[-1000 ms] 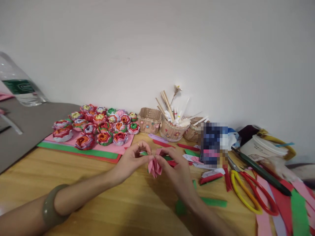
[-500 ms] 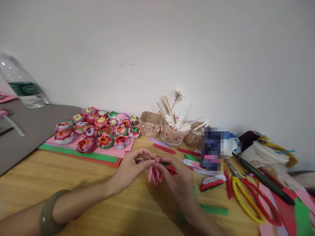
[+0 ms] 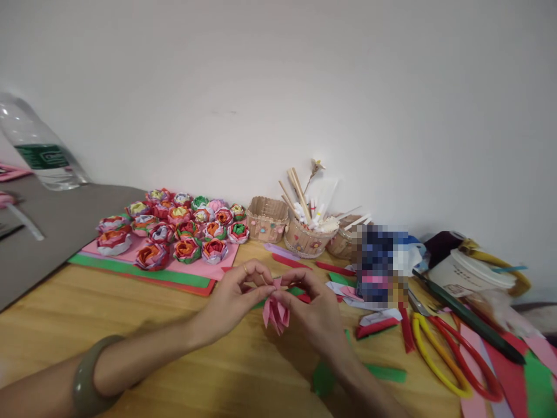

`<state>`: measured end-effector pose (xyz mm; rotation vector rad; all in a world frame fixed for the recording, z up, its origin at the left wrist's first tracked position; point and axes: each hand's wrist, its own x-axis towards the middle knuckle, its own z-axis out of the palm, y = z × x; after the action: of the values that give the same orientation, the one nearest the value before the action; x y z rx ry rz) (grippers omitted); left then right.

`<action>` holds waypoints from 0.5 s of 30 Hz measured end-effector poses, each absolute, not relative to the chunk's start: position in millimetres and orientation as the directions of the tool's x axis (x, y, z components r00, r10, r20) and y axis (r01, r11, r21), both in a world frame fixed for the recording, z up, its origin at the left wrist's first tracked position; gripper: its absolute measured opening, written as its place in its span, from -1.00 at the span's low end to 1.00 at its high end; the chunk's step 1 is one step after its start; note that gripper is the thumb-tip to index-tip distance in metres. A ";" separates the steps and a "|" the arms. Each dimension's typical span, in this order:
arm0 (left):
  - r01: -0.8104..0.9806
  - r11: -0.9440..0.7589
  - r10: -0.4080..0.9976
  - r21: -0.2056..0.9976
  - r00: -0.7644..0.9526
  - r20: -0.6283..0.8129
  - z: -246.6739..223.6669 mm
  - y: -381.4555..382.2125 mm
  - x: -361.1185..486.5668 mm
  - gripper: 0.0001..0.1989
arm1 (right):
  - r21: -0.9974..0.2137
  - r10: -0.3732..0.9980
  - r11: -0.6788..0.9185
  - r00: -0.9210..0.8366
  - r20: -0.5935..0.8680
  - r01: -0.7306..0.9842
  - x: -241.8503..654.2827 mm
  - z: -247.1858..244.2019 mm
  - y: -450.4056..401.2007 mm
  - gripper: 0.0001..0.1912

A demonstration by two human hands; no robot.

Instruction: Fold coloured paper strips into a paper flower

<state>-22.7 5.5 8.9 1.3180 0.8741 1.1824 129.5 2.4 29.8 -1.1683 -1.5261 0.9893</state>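
Note:
A bundle of folded pink paper petals (image 3: 275,315) hangs in front of me above the wooden table. My left hand (image 3: 243,293) pinches its top edge from the left, thumb against fingers. From the other side, my right hand (image 3: 311,305) closes thumb and fingers on the same pink paper. Behind the hands lie strips of green and red paper, partly covered by the fingers. Near my right hand rests a stack of folded white and red paper pieces (image 3: 378,323).
Several finished paper flowers (image 3: 187,229) sit on coloured sheets at the left. Woven baskets (image 3: 266,219), one holding sticks, stand by the wall. Scissors (image 3: 439,342) with yellow and red handles and a lidded white tub (image 3: 472,273) are at the right. A plastic bottle (image 3: 41,148) stands far left.
The pink petals hang slightly lower and look a bit more spread. My right hand has shifted slightly, its fingers lifted a little; my left hand stays almost in place.

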 end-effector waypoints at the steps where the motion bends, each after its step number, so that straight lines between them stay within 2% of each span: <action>1: -0.142 -0.117 0.963 0.983 0.227 0.147 8.2 5.4 -22.8 -0.85 | -0.959 0.976 0.205 -0.109 0.186 0.197 129.5 30.5 2.5 -0.89; 9: -0.079 -0.179 0.956 0.981 0.221 0.192 10.7 4.8 -24.3 -0.87 | -0.974 0.981 0.158 -0.143 0.135 0.161 129.4 30.6 3.7 -0.86; 15: -0.098 -0.206 0.940 0.974 0.257 0.225 13.9 7.7 -26.2 -0.84 | -0.973 0.983 0.126 -0.155 0.097 0.192 130.9 32.2 3.7 -0.81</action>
<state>-26.2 7.7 13.9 1.4293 0.8451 1.1904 130.9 3.7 32.2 -1.1978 -1.5176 1.1266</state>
